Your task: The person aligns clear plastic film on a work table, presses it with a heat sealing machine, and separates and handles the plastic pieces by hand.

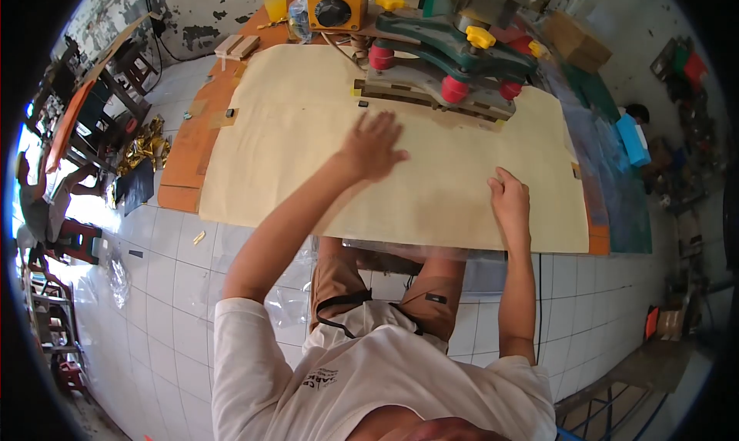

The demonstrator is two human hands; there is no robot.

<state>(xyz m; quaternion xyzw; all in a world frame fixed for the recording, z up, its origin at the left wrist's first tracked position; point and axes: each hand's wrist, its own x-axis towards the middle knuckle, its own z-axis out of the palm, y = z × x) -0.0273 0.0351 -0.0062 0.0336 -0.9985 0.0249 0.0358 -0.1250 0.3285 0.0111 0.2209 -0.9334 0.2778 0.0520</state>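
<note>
My left hand (373, 146) lies palm down with its fingers spread, over a large pale yellow sheet (285, 156) that covers most of the table. Just past its fingertips sits a small dark block (362, 103). To the right, near the sheet's front part, is my right hand (511, 201). Its index finger and thumb are apart and the other fingers curl in; nothing shows between them. Beyond both hands stands a green press frame (446, 48) with yellow knobs, red round spacers and a long bar-shaped die (431, 102) underneath.
A yellow control box (336, 6) with a black dial stands behind the sheet, beside a cup of yellow drink (275, 2). Wooden blocks (237, 46) lie at the back left. Clear plastic (604, 164) covers the right side, near a cardboard box (577, 40). Another person (48, 202) sits far left.
</note>
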